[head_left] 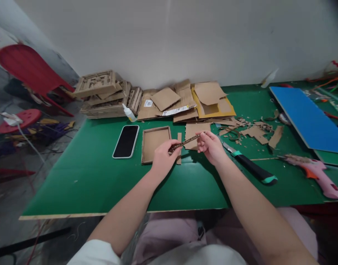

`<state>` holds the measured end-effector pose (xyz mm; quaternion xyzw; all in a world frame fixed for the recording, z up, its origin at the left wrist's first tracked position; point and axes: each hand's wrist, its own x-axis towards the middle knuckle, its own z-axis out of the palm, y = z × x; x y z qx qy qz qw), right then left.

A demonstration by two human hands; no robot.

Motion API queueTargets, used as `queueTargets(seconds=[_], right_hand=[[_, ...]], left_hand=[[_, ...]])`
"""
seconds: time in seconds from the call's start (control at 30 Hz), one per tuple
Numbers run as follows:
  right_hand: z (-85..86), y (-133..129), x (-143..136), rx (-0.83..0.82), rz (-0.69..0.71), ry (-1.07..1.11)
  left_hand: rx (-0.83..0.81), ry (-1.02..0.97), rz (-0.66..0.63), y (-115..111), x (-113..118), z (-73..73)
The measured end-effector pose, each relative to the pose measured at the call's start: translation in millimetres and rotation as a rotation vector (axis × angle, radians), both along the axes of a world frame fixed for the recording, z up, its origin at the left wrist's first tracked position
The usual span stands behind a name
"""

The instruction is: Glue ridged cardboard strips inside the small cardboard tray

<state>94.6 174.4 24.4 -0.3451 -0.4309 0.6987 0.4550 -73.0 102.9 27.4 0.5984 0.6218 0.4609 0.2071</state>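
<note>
A thin cardboard strip (189, 140), its corrugated edge showing, is held up between my two hands above the green table. My left hand (166, 154) pinches its left end, and my right hand (210, 146) pinches the other end, which sits a little higher. Just left of my left hand lies a shallow cardboard tray (155, 129) with raised walls. Another narrow cardboard strip (179, 158) rests flat beside the tray, partly hidden by my left hand. Behind my right hand is a flat cardboard piece (196, 129) with a ragged edge.
A phone (126, 141) and a glue bottle (129, 113) lie left. To the right are a utility knife (253, 165), a pink glue gun (320, 175), cardboard scraps (257, 133) and a blue board (309, 119). Stacked cardboard frames (102, 99) and sheets (166, 98) line the wall.
</note>
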Motion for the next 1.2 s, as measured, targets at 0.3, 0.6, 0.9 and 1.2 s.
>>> queueTargets(seconds=[0.3,0.6,0.9,1.2], right_hand=[[-4.8,3.4,1.0,-0.03,0.015,-0.01],[-5.9,4.1,-0.9,-0.084,-0.012,-0.043],[-9.2,4.9,0.6,-0.084,0.032,-0.054],[-5.2,5.8,1.6,-0.083,0.068,-0.043]], left_hand=[[0.069,0.048,0.007,2.8,-0.7,2.3],[-0.002,-0.233,-0.011,-2.8,-0.1,10.9],[-0.027,-0.463,-0.035,0.9,-3.0,7.7],[-0.036,-0.507,-0.091,-2.9,-3.3,8.5]])
